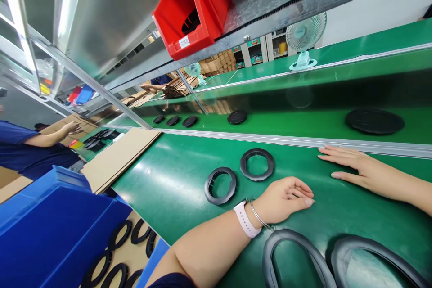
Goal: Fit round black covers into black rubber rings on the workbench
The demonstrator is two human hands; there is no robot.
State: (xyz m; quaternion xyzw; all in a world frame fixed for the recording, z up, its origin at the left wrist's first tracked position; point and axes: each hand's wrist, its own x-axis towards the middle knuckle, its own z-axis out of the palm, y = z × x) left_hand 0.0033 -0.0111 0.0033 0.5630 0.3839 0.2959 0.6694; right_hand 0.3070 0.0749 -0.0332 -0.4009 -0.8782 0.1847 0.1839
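Note:
My left hand (285, 200) rests on the green table (168, 180), fingers loosely curled, holding nothing; a white watch and a bangle sit on its wrist. Just left of it lie two black plastic rings (220, 185) (257, 164). My right hand (351, 166) lies flat on the table with fingers stretched out, close to the metal rail (270, 139). Two larger black rings (293, 256) (374, 261) lie near the bottom edge.
Black round discs (374, 121) (236, 117) ride the green conveyor beyond the rail. A blue bin (54, 225) and more black rings on cardboard (118, 252) sit at lower left. Overhead hangs a red bin (192, 9). Another person in blue (30, 148) works at left. A small fan (303, 40) stands behind.

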